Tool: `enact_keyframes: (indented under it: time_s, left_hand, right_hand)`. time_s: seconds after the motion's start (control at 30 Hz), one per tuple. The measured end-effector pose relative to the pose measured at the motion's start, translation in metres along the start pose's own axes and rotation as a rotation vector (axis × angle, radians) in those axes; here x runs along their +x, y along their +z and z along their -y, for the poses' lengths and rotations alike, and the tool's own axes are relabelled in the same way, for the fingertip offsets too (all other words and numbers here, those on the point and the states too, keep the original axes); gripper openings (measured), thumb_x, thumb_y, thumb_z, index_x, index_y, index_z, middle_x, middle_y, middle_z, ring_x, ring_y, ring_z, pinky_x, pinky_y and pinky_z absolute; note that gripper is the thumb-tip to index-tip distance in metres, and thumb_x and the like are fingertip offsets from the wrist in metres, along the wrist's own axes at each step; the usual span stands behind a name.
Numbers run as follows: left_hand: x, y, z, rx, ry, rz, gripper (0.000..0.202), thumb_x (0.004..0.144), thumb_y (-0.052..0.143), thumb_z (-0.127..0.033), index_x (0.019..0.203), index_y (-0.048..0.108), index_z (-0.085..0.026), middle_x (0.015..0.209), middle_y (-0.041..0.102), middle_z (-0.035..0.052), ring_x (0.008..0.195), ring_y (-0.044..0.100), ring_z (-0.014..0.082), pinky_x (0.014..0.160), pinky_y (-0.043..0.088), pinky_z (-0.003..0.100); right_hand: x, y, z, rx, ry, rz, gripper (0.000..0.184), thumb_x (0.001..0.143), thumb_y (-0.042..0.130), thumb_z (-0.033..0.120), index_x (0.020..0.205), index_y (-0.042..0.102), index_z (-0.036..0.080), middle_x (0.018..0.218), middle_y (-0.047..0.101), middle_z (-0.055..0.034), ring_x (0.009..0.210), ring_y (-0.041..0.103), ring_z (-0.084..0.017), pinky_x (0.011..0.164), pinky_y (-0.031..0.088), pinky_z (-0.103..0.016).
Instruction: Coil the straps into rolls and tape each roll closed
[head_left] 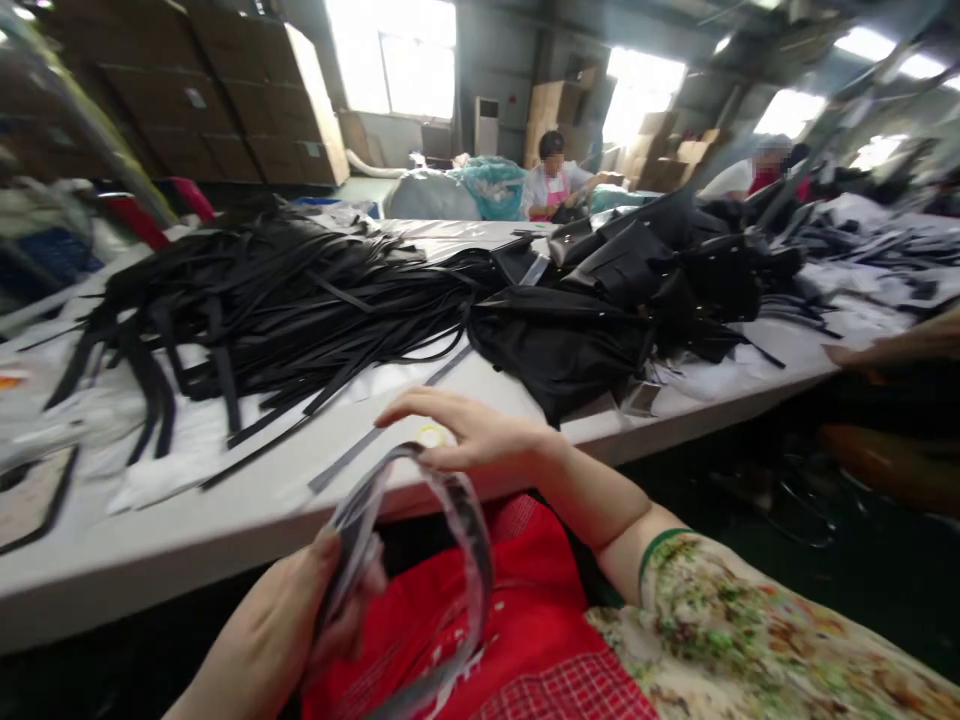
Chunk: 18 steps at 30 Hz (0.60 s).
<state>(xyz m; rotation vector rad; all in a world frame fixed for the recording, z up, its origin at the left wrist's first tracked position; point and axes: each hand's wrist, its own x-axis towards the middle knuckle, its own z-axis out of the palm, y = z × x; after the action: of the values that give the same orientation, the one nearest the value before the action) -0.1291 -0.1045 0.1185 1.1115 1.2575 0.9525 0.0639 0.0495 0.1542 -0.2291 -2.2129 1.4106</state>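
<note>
My left hand [319, 610] is closed on one end of a dark, blurred strap [469, 530] that loops up over my lap. My right hand [465, 435] pinches the top of that loop at the edge of the white table [247, 515]. A big heap of black straps [277, 295] lies on the table ahead of my hands. To its right sits a pile of black fabric pieces [600, 310]. A red apron [525, 620] covers my lap beneath the strap.
Another person's hand [862, 352] rests on the table edge at far right. Two people [553, 175] work at the far end, one of them [765, 165] further right. Cardboard boxes [225, 90] are stacked at the back left. Light fabric [877, 250] lies at right.
</note>
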Motion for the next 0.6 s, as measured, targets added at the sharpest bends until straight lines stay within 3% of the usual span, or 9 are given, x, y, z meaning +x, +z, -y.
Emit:
enact_keyframes:
  time_s: [0.07,0.2,0.27,0.33,0.4,0.47,0.53,0.6]
  left_hand:
    - [0.005,0.01,-0.018,-0.182,-0.102,0.084,0.065,0.089,0.033,-0.07,0.069,0.066,-0.018,0.032,0.031,-0.0057,0.028,0.03,0.0097,0.035,0.036,0.024]
    - [0.034,0.023,-0.051,-0.434,-0.074,0.096,0.067,0.093,0.028,-0.065,0.07,0.064,-0.013,0.032,0.026,-0.0086,0.025,0.023,0.0063,0.036,0.036,0.023]
    - [0.048,0.025,-0.059,-0.507,0.019,0.024,0.068,0.094,0.026,-0.064,0.074,0.064,-0.011,0.035,0.025,-0.0099,0.027,0.022,0.0046,0.04,0.041,0.023]
    - [0.058,0.022,-0.059,-0.489,0.225,-0.124,0.071,0.093,0.024,-0.068,0.082,0.065,-0.011,0.04,0.027,-0.0098,0.031,0.025,0.0054,0.047,0.045,0.025]
    - [0.064,0.013,-0.052,-0.291,0.516,-0.339,0.07,0.09,0.027,-0.071,0.091,0.065,-0.012,0.048,0.039,-0.0061,0.041,0.041,0.0097,0.06,0.051,0.03]
    - [0.066,-0.001,-0.041,0.077,0.737,-0.48,0.066,0.085,0.038,-0.073,0.094,0.065,-0.014,0.064,0.056,0.0024,0.066,0.059,0.0186,0.082,0.05,0.039]
    - [0.064,-0.016,-0.028,0.463,0.781,-0.45,0.063,0.077,0.053,-0.074,0.092,0.066,-0.015,0.082,0.065,0.0111,0.092,0.061,0.0289,0.095,0.042,0.045]
    - [0.058,-0.024,-0.014,0.699,0.661,-0.34,0.058,0.07,0.061,-0.073,0.08,0.067,-0.016,0.08,0.066,0.0139,0.092,0.061,0.0328,0.093,0.042,0.046]
  right_hand:
    - [-0.011,0.015,-0.003,-0.062,0.004,0.05,0.047,0.077,0.067,0.018,0.122,0.055,0.014,0.117,0.061,-0.008,0.106,0.055,-0.02,0.095,0.042,-0.03]
    - [-0.023,0.064,-0.037,0.026,0.19,-0.01,0.028,0.09,0.056,0.035,0.106,0.061,0.013,0.084,0.062,-0.0031,0.077,0.057,-0.016,0.075,0.047,-0.028]
    - [-0.024,0.082,-0.048,0.195,0.275,0.092,0.037,0.096,0.046,0.045,0.103,0.062,0.012,0.073,0.056,-0.0005,0.064,0.053,-0.012,0.063,0.045,-0.025]
    - [-0.025,0.092,-0.049,0.386,0.313,0.292,0.045,0.096,0.043,0.052,0.103,0.062,0.011,0.069,0.054,0.0003,0.059,0.049,-0.01,0.057,0.043,-0.023]
    - [-0.029,0.094,-0.04,0.532,0.318,0.493,0.05,0.094,0.047,0.056,0.099,0.065,0.01,0.068,0.054,-0.0002,0.057,0.048,-0.009,0.056,0.042,-0.022]
    - [-0.035,0.085,-0.029,0.634,0.311,0.61,0.053,0.09,0.051,0.058,0.093,0.068,0.009,0.061,0.051,0.0009,0.052,0.045,-0.008,0.052,0.038,-0.021]
    - [-0.04,0.066,-0.023,0.711,0.295,0.506,0.054,0.088,0.051,0.061,0.088,0.069,0.01,0.051,0.041,0.0048,0.044,0.037,-0.007,0.047,0.034,-0.021]
    - [-0.039,0.039,-0.025,0.629,0.298,0.263,0.052,0.088,0.049,0.062,0.083,0.069,0.013,0.045,0.034,0.007,0.04,0.033,-0.008,0.046,0.033,-0.022]
